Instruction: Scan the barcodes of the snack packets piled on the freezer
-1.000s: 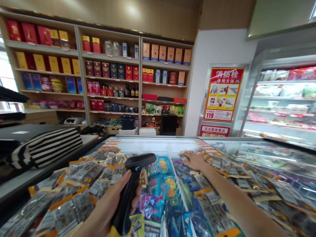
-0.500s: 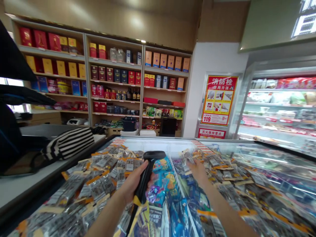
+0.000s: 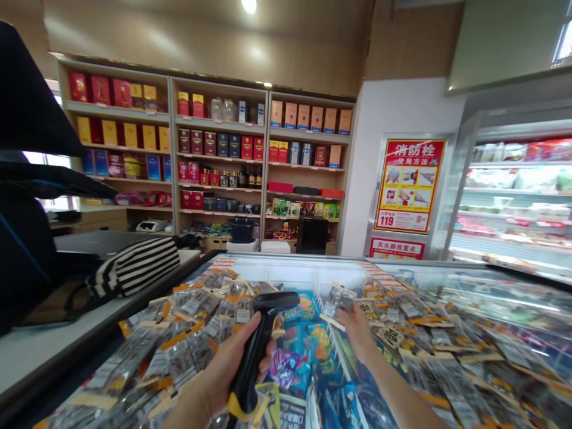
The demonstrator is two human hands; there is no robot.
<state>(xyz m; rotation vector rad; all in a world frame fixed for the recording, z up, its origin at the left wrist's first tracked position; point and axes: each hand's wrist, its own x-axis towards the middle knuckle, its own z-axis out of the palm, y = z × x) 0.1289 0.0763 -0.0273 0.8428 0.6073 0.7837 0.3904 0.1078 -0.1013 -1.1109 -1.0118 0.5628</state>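
My left hand [image 3: 232,363] is wrapped round the handle of a black barcode scanner [image 3: 261,339], its head pointing right over the open chest freezer [image 3: 286,268]. My right hand [image 3: 357,328] is closed on a grey packet with an orange label strip [image 3: 337,301], lifted a little above the pile. The freezer holds heaps of grey and orange packets [image 3: 192,322] at the left and more at the right [image 3: 429,345]. Blue and colourful wrapped items [image 3: 304,345] fill the middle section.
A counter [image 3: 53,345] at the left bears a black-and-white striped bag [image 3: 138,265]. Wooden shelves [image 3: 214,155] with boxes and bottles line the back wall. A red poster [image 3: 409,179] hangs beside a glass-fronted cooler [image 3: 513,190] at the right.
My right hand lay flat on the packets a second ago; it has closed on one and raised it. The scanner has moved slightly forward and the view has tilted upward.
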